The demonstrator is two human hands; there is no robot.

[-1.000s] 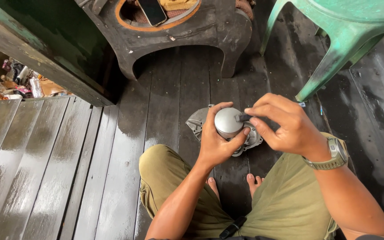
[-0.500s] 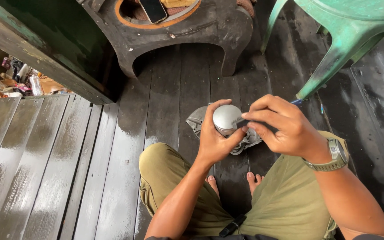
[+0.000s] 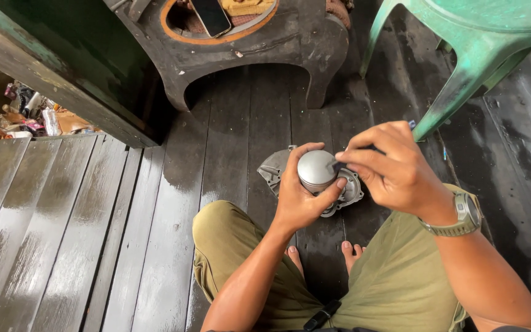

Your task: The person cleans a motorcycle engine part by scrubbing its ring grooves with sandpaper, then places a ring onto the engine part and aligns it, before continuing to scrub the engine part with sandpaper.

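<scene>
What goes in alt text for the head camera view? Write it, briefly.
A seated person's left hand grips a round silver metal part while the right hand presses a small dark tool to its top, above a grey metal cover on wet dark planks, near a green plastic chair.

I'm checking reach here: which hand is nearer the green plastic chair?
Right. The right hand sits just below the green plastic chair leg; the left hand is farther left.

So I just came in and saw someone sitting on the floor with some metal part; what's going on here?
A person sits on dark wooden floorboards. The left hand grips a rounded silver metal cylinder, perhaps a piston, while the right hand pinches a small dark tool at its edge. Beneath lies a grey metal cover plate. A green plastic chair and a dark stool carrying a phone stand ahead.
</scene>
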